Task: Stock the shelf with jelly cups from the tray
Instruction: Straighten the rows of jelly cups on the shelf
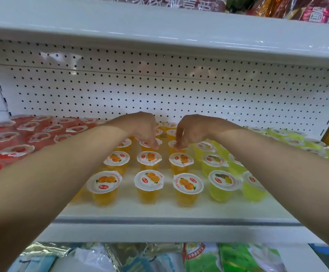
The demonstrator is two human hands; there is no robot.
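On my feed, snack bags [199, 256] are lying nearest me, below the orange jelly cups [149, 180]. Those cups are standing upright in three columns on the white shelf [159, 213], starting a little behind its front lip. Yellow jelly cups [223, 183] are sitting just right of the orange ones, and red jelly cups [14, 151] are crowding in to their left. Both bare forearms are reaching in over the orange block. The left hand [143, 128] is hanging over its middle column, fingers curled down and pinching the rim of the centre orange cup [146, 143] in the third row. The right hand [192, 129] is doing likewise, fingertips bunched on the right orange cup [172, 144] beside it. Behind the orange cups a pegboard [159, 91] is rising, and above them an upper shelf [159, 30] is carrying red packets [306, 10].
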